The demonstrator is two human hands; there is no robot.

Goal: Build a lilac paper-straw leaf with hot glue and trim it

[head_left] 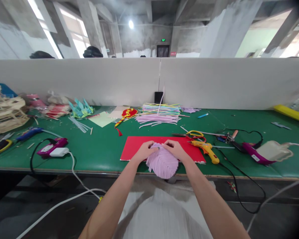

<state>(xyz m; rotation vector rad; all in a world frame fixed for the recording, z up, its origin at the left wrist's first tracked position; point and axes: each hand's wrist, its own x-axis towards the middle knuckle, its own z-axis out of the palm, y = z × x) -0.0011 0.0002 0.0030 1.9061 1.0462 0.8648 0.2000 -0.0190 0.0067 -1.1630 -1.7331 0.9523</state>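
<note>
A lilac leaf shape made of overlapping strips (163, 162) lies partly on a red board (132, 146), its rounded end reaching past the table's front edge. At its far end, my left hand (147, 150) grips the left side with bent fingers. My right hand (173, 148) pinches the same end from the right, close to the left one. The fingertips partly cover the strips there. Just right of the board lies a yellow glue gun (206, 149), beside yellow-handled scissors (195, 134).
Behind the board is a pile of pastel strips (160, 114), with a red-and-yellow ornament (129, 113) to its left. Purple power strips (52, 147) with cords lie on both sides. A blue glue gun (30, 133) rests at left. A white partition (89, 81) closes the back.
</note>
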